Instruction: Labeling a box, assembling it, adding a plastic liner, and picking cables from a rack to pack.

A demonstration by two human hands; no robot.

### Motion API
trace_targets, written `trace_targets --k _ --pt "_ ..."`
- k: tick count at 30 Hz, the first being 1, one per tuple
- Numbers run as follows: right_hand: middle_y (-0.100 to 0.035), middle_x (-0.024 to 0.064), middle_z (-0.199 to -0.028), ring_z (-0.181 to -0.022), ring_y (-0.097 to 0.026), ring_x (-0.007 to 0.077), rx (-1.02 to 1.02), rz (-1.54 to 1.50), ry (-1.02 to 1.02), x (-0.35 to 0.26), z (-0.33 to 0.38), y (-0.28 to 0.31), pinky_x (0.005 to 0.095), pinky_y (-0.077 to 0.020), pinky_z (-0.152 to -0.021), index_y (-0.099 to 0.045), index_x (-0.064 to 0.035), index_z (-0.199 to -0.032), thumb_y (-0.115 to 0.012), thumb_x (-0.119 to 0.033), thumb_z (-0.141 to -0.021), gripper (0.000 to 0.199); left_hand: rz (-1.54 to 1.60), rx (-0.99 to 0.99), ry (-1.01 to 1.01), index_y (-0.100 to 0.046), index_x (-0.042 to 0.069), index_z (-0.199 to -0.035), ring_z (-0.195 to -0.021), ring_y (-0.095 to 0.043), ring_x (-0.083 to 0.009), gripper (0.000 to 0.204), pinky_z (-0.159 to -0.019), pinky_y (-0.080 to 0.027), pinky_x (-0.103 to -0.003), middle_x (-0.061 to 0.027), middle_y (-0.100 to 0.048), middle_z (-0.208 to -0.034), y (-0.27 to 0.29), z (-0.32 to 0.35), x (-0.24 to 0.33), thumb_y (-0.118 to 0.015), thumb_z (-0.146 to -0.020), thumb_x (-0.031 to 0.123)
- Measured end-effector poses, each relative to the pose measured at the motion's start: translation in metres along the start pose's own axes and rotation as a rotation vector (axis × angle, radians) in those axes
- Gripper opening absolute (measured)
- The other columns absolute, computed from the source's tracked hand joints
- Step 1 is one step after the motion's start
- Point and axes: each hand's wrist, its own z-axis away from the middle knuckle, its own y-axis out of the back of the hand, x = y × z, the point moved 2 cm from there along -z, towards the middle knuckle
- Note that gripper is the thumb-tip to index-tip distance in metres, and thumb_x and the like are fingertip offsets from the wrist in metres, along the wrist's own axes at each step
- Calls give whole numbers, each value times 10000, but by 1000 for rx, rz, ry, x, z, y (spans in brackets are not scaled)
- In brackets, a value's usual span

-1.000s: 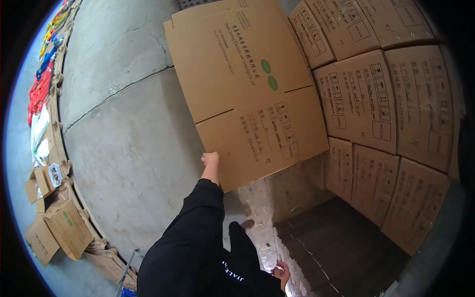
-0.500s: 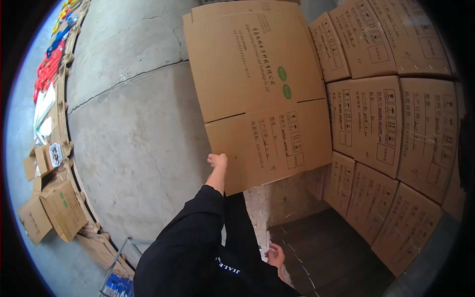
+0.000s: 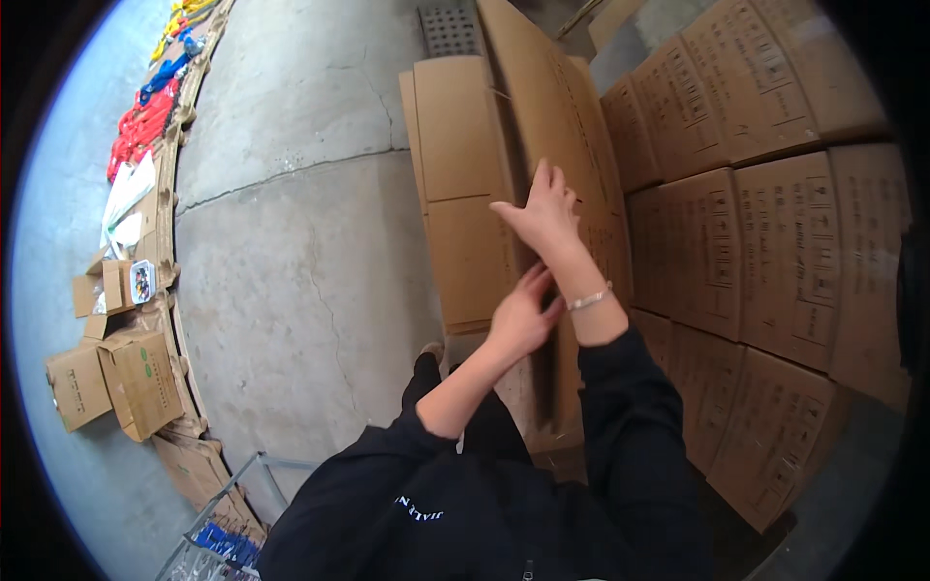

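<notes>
A large brown flattened carton (image 3: 560,126) stands tilted on edge in front of me, its printed side turned to the right. My right hand (image 3: 547,215) rests against its upper part, thumb and fingers spread. Just below the right wrist, my left hand (image 3: 518,318) reaches to the carton's near edge with thumb and fingers apart; some fingertips are hidden behind the right wrist. To the left of the raised carton, another flat cardboard piece (image 3: 455,155) with creased panels lies low beside my feet.
On the right rises a wall of stacked printed cartons (image 3: 697,242). At the far left, a pallet row (image 3: 160,232) carries coloured bundles, open boxes (image 3: 140,382) and a small tub of parts (image 3: 142,281). A metal-framed cart (image 3: 262,474) stands at lower left.
The carton has swung from lying face up to standing tilted toward the right. My right hand has come up onto it, and my left hand has moved right from its left edge.
</notes>
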Motion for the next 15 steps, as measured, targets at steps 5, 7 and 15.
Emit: trace_targets --k 5,7,15 --pt "-659 208 -1087 -1037 -617 382 185 -231 194 88 -40 48 471 -471 -926 -598 -19 -1182 -684 -355 -826 497 -275 46 -88 -497 -61 -1286 -1236 -481 -414 470 -1036 -415 -439 -248 -397 -1441 -25 -31 56 -489 -860 139" --pt "-665 226 -1085 -1021 -640 383 108 -63 84 74 -35 52 473 -501 -890 -637 -15 -1084 -591 -264 -872 330 -302 63 -184 -533 -45 -1240 -1163 -543 -400 445 -1001 -440 -461 -239 -456 -1382 -22 -29 66 -517 -824 112" --pt "-670 245 -1000 -981 -639 423 124 192 2 78 -51 81 492 -518 -857 -683 -52 -950 -511 -82 -826 214 -566 535 -209 -395 83 -1333 -1175 -459 -448 671 -908 -465 -539 -225 -461 -1230 0 -97 68 -703 -748 196"
